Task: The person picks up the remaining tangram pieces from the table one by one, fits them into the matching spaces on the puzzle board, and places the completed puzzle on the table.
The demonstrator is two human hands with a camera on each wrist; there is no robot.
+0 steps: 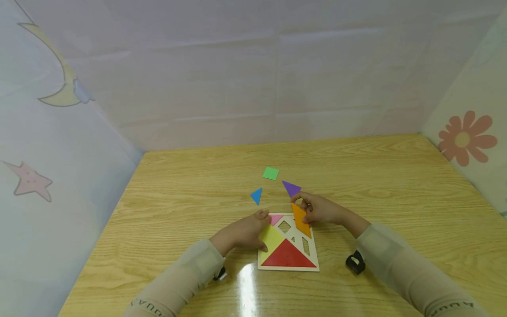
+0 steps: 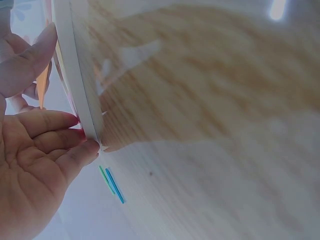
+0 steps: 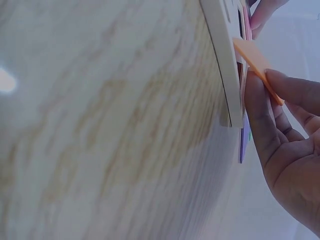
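A white tangram board (image 1: 288, 268) lies on the table. My right hand (image 1: 318, 208) pinches an orange parallelogram piece (image 1: 301, 220), held tilted over the board's upper right; the right wrist view shows the orange piece (image 3: 257, 62) between thumb and fingers. My left hand (image 1: 247, 231) rests on the board's left side, and in the left wrist view its fairly straight fingertips (image 2: 70, 120) touch the board edge (image 2: 80, 75). Set in the board are a yellow triangle (image 1: 271, 237), a red triangle (image 1: 286, 255) and a pink piece (image 1: 276, 219). Cut-out openings show beside them.
Beyond the board lie a green square (image 1: 271, 173), a blue triangle (image 1: 256, 196) and a purple triangle (image 1: 292, 188), the last close to my right fingers. A black object (image 1: 355, 263) is by the right sleeve. Printed cloth walls (image 1: 277, 88) stand behind the wooden table (image 1: 190, 176).
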